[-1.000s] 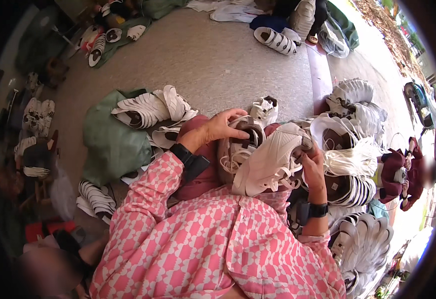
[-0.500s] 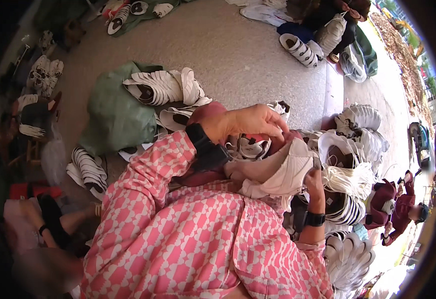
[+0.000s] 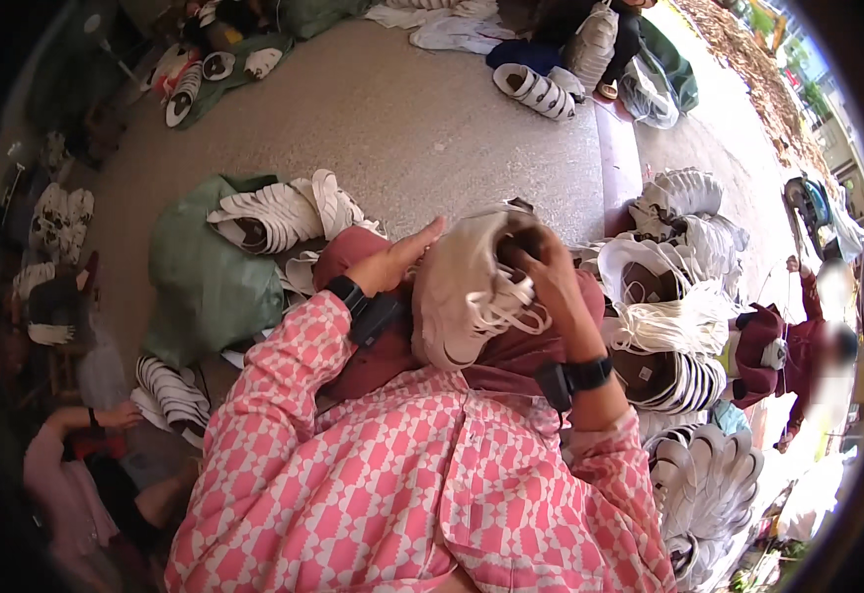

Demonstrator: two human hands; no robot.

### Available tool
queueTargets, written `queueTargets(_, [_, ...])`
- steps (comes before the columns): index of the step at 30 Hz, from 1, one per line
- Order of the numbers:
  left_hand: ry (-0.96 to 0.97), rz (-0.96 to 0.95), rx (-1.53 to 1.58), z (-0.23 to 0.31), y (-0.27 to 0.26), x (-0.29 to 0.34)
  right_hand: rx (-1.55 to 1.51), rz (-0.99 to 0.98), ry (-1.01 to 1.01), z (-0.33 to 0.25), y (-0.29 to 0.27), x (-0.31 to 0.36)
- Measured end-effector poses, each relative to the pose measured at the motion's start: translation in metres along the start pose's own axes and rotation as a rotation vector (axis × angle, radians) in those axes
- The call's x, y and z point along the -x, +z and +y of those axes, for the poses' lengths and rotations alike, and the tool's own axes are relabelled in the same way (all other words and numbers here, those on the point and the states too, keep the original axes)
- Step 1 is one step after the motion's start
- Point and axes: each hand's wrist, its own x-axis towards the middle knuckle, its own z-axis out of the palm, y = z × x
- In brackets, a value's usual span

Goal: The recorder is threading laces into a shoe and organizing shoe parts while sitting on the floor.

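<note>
Over my lap, a whitish shoe upper (image 3: 452,296) with loose white laces hangs upright, its toe toward me and its dark collar opening at the far end. My right hand (image 3: 551,277) grips it at the collar, fingers partly inside the opening. Along its left side lies my left hand (image 3: 392,265), fingers stretched out and partly hidden by the upper; whether it touches I cannot tell. Beneath are my dark red trouser legs (image 3: 353,358). Close on the right, a shoe upper with bundled white laces (image 3: 674,321) tops a pile.
Nested white uppers (image 3: 274,215) lie by a green sack (image 3: 200,287) ahead to the left. More stacks (image 3: 704,484) stand along my right side. A person in maroon (image 3: 798,346) is at far right, another (image 3: 71,474) at lower left. Concrete floor (image 3: 432,128) stretches ahead.
The upper has turned from lying sideways to upright, toe toward me. My right hand has moved up to its collar; my left hand has drawn back to its left side and straightened.
</note>
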Motion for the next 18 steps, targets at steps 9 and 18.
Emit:
queueTargets(9, [0.008,-0.066,0.051,0.008,-0.007,0.027,0.717,-0.033,0.044,-0.012,0.036,-0.003])
queueTargets(18, [-0.023,-0.07,0.464,-0.039,0.002,0.053,-0.196,-0.057,-0.079,0.009,0.008,0.063])
